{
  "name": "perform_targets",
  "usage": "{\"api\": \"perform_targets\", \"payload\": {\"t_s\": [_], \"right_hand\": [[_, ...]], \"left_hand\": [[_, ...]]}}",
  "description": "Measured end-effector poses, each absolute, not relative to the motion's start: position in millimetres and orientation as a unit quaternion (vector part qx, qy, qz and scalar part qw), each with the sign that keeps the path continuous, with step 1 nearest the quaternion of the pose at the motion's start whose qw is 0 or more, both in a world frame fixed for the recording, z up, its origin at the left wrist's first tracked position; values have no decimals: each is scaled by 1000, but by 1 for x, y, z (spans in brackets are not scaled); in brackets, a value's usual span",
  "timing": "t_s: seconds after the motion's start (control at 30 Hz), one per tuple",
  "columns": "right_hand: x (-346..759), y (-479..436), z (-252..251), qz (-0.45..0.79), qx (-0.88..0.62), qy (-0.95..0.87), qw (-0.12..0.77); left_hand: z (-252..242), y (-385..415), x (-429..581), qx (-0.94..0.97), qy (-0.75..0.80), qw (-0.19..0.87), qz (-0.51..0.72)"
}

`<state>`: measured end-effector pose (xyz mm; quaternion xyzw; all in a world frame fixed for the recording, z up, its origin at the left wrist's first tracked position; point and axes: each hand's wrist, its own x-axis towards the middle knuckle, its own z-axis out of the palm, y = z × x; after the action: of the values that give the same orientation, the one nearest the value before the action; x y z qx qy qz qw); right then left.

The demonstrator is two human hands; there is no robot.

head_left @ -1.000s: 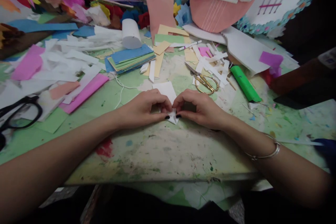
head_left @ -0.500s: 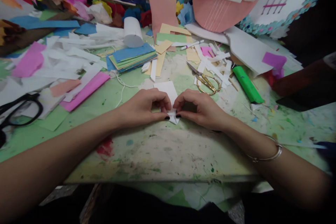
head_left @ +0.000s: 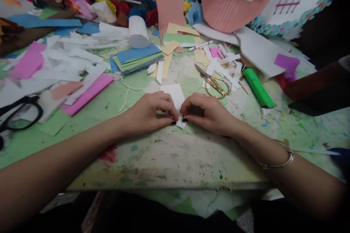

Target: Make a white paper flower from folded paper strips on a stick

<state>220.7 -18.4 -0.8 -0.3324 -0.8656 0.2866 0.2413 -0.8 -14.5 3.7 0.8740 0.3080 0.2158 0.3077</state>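
Note:
A small white piece of paper (head_left: 175, 93) lies on the table in front of me, its near end folded to a point. My left hand (head_left: 153, 111) pinches the folded end from the left, thumb and fingertips close together. From the right, my right hand (head_left: 206, 113) pinches the same end, its thumb tip nearly meeting the left one. Fingers hide part of the fold. Just beyond my right hand lie gold-handled scissors (head_left: 217, 85).
A stack of coloured paper (head_left: 139, 58) and a white roll (head_left: 138, 32) stand behind my left hand. Black-handled scissors (head_left: 24, 114) lie at the left among paper strips (head_left: 68, 58). A green wrapped stick (head_left: 258, 87) rests at right; a paper guitar shape (head_left: 232, 11) leans behind.
My left fingertips have shifted slightly down along the fold of the white paper. My right hand stays almost in place.

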Motion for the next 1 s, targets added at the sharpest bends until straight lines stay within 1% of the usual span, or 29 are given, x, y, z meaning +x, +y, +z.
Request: {"api": "perform_targets", "payload": {"t_s": [0.3, 0.47, 0.7, 0.83, 1.0], "right_hand": [[223, -18, -1, 299, -323, -865, 241], [223, -18, 0, 293, -323, -867, 239], [222, -17, 0, 285, -321, -871, 238], [222, -18, 0, 285, -318, -871, 242], [221, -20, 0, 287, -324, -868, 243]], "left_hand": [[3, -23, -5, 945, 203, 157, 203], [5, -32, -9, 961, 200, 95, 165], [7, -37, -8, 969, 190, 77, 140], [7, -39, -7, 964, 210, 68, 146], [7, -38, -9, 949, 239, 126, 160]]}}
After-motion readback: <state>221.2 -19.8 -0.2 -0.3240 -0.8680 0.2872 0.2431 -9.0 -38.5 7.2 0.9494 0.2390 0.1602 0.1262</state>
